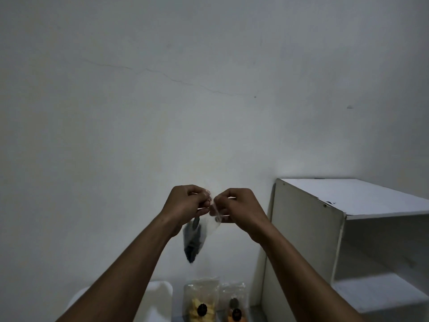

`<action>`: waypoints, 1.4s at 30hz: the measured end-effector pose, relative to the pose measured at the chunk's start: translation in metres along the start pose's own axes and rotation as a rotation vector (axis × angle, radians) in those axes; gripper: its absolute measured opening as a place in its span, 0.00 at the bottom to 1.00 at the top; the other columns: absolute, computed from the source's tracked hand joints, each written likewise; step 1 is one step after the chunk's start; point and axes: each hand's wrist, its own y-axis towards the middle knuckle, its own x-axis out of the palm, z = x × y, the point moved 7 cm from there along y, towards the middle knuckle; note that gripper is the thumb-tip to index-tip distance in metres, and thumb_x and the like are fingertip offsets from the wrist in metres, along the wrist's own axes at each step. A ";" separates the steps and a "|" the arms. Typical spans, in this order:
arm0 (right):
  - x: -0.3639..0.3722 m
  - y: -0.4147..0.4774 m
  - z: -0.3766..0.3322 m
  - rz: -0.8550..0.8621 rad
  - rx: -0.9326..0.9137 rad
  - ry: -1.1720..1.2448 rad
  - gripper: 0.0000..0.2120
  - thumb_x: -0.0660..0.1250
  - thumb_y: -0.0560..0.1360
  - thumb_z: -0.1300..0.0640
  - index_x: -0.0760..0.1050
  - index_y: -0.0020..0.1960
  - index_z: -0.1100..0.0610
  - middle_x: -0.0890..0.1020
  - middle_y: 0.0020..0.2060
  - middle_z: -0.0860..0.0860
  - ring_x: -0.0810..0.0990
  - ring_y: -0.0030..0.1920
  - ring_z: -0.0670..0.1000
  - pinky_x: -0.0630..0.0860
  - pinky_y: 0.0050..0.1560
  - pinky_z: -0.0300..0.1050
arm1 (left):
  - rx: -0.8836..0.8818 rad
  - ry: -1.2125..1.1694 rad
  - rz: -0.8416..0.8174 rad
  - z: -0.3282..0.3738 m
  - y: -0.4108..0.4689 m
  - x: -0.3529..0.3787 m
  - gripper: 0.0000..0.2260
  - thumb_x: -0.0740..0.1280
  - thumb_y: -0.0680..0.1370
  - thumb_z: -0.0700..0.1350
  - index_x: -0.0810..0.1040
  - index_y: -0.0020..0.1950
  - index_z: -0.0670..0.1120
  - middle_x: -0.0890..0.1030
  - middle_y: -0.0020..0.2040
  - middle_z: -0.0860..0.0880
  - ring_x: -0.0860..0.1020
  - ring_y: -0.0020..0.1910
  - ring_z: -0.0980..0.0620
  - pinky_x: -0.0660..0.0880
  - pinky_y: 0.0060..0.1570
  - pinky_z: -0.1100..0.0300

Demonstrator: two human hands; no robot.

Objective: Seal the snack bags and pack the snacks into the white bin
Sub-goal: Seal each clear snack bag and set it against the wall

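Note:
A clear snack bag (193,240) with dark contents hangs in the air in front of the wall. My left hand (185,203) and my right hand (236,209) both pinch its top edge, close together. Below, at the bottom edge of the view, a clear bag of yellow snacks (201,300) stands next to a second clear bag with orange snacks (234,303). Each carries a round black label. Left of them sits the white bin (160,296), partly hidden behind my left forearm.
A white open shelf unit (348,228) stands at the right, against the grey wall (209,89). Its side panel is just right of the bags on the surface.

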 end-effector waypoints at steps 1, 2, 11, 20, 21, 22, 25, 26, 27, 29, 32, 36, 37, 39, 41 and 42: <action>0.001 -0.001 0.001 -0.008 0.009 0.016 0.07 0.63 0.78 0.66 0.79 0.45 0.67 0.85 0.42 0.65 0.87 0.43 0.60 0.82 0.39 0.45 | 0.002 0.002 -0.005 0.000 0.000 0.000 0.06 0.67 0.79 0.36 0.81 0.52 0.34 0.83 0.42 0.41 0.81 0.39 0.50 0.83 0.44 0.58; 0.002 -0.001 0.001 -0.013 0.014 0.027 0.07 0.63 0.78 0.66 0.79 0.45 0.67 0.85 0.42 0.65 0.87 0.44 0.60 0.82 0.40 0.45 | 0.003 0.000 -0.008 0.000 -0.001 0.000 0.06 0.66 0.79 0.36 0.81 0.52 0.35 0.82 0.42 0.41 0.81 0.39 0.51 0.83 0.44 0.59; 0.009 -0.001 0.003 -0.034 0.005 0.036 0.09 0.63 0.80 0.63 0.79 0.47 0.65 0.85 0.44 0.62 0.87 0.45 0.58 0.84 0.45 0.49 | -0.026 -0.061 0.006 -0.003 -0.003 -0.006 0.06 0.65 0.80 0.35 0.81 0.52 0.35 0.81 0.41 0.41 0.81 0.39 0.50 0.83 0.43 0.59; 0.010 -0.005 0.031 0.037 -0.097 -0.263 0.02 0.70 0.76 0.56 0.78 0.46 0.53 0.87 0.40 0.51 0.86 0.42 0.49 0.84 0.48 0.56 | -0.033 -0.066 0.130 -0.017 -0.004 -0.017 0.05 0.68 0.77 0.39 0.83 0.49 0.40 0.85 0.47 0.43 0.82 0.43 0.50 0.82 0.41 0.58; 0.006 -0.004 0.036 0.068 -0.087 -0.236 0.02 0.68 0.77 0.60 0.78 0.46 0.54 0.87 0.40 0.52 0.86 0.42 0.49 0.84 0.47 0.56 | -0.022 -0.001 0.153 -0.022 -0.004 -0.019 0.04 0.70 0.77 0.42 0.83 0.50 0.43 0.85 0.48 0.46 0.82 0.45 0.51 0.82 0.45 0.55; 0.002 -0.004 0.041 0.085 -0.065 -0.207 0.04 0.67 0.77 0.62 0.78 0.46 0.55 0.87 0.40 0.52 0.86 0.42 0.49 0.84 0.47 0.55 | 0.002 0.083 0.179 -0.027 -0.004 -0.022 0.05 0.71 0.77 0.45 0.83 0.51 0.47 0.84 0.49 0.48 0.81 0.48 0.52 0.81 0.49 0.53; -0.006 -0.007 0.059 0.083 0.010 -0.100 0.05 0.65 0.77 0.66 0.78 0.49 0.59 0.87 0.41 0.55 0.86 0.42 0.52 0.84 0.46 0.53 | 0.004 0.228 0.117 -0.055 -0.004 -0.024 0.14 0.72 0.76 0.49 0.77 0.60 0.53 0.80 0.55 0.51 0.79 0.54 0.53 0.77 0.53 0.55; -0.009 -0.008 0.066 0.079 0.030 -0.070 0.04 0.65 0.78 0.67 0.78 0.50 0.61 0.87 0.41 0.56 0.86 0.41 0.51 0.84 0.45 0.52 | -0.039 0.231 0.050 -0.069 -0.004 -0.019 0.15 0.72 0.76 0.49 0.77 0.61 0.53 0.80 0.56 0.50 0.79 0.55 0.53 0.76 0.52 0.56; -0.011 -0.009 0.072 0.076 0.045 -0.049 0.04 0.66 0.78 0.67 0.78 0.50 0.62 0.86 0.42 0.57 0.85 0.41 0.51 0.83 0.44 0.50 | -0.096 0.227 -0.017 -0.082 -0.006 -0.013 0.13 0.71 0.77 0.49 0.78 0.61 0.53 0.81 0.56 0.50 0.79 0.56 0.52 0.76 0.52 0.55; -0.016 -0.010 0.085 0.072 0.069 -0.012 0.04 0.67 0.78 0.66 0.78 0.51 0.63 0.86 0.43 0.58 0.84 0.40 0.50 0.83 0.45 0.49 | -0.183 0.208 -0.098 -0.106 -0.011 -0.004 0.07 0.70 0.78 0.47 0.81 0.56 0.52 0.84 0.55 0.50 0.81 0.56 0.49 0.77 0.55 0.49; -0.022 -0.009 0.110 0.076 0.097 0.018 0.05 0.68 0.77 0.64 0.79 0.52 0.61 0.86 0.44 0.58 0.85 0.43 0.51 0.83 0.47 0.49 | -0.208 0.108 -0.075 -0.130 -0.011 0.002 0.05 0.67 0.80 0.43 0.81 0.53 0.47 0.86 0.51 0.49 0.84 0.53 0.50 0.79 0.53 0.44; -0.023 -0.013 0.167 0.022 0.142 -0.096 0.08 0.72 0.76 0.56 0.79 0.55 0.53 0.86 0.46 0.50 0.85 0.48 0.45 0.82 0.51 0.45 | -0.232 0.071 -0.002 -0.161 -0.004 0.007 0.04 0.67 0.80 0.42 0.81 0.50 0.47 0.85 0.50 0.46 0.84 0.52 0.48 0.80 0.50 0.45; -0.021 -0.015 0.186 0.000 0.174 -0.111 0.09 0.72 0.76 0.56 0.79 0.56 0.53 0.86 0.47 0.49 0.84 0.48 0.44 0.81 0.49 0.42 | -0.245 0.071 0.017 -0.172 -0.003 0.008 0.04 0.66 0.80 0.42 0.81 0.49 0.47 0.85 0.49 0.46 0.84 0.53 0.48 0.80 0.50 0.45; -0.015 -0.019 0.227 -0.030 0.247 -0.097 0.09 0.70 0.77 0.61 0.78 0.57 0.56 0.85 0.49 0.53 0.84 0.47 0.46 0.79 0.45 0.39 | -0.277 0.072 0.050 -0.195 -0.003 0.010 0.05 0.66 0.80 0.41 0.82 0.49 0.47 0.85 0.49 0.46 0.84 0.53 0.47 0.80 0.51 0.44; -0.009 -0.022 0.268 -0.031 0.312 -0.070 0.06 0.68 0.77 0.66 0.78 0.54 0.60 0.84 0.49 0.59 0.82 0.47 0.51 0.78 0.45 0.42 | -0.310 0.082 0.089 -0.224 -0.004 0.011 0.05 0.67 0.79 0.40 0.82 0.48 0.47 0.85 0.49 0.45 0.83 0.53 0.46 0.80 0.51 0.44; -0.005 -0.022 0.287 -0.026 0.334 -0.065 0.05 0.68 0.77 0.67 0.78 0.52 0.61 0.83 0.49 0.60 0.81 0.47 0.52 0.78 0.47 0.46 | -0.319 0.088 0.118 -0.239 -0.003 0.011 0.06 0.67 0.79 0.39 0.82 0.48 0.47 0.85 0.49 0.44 0.83 0.53 0.45 0.80 0.50 0.45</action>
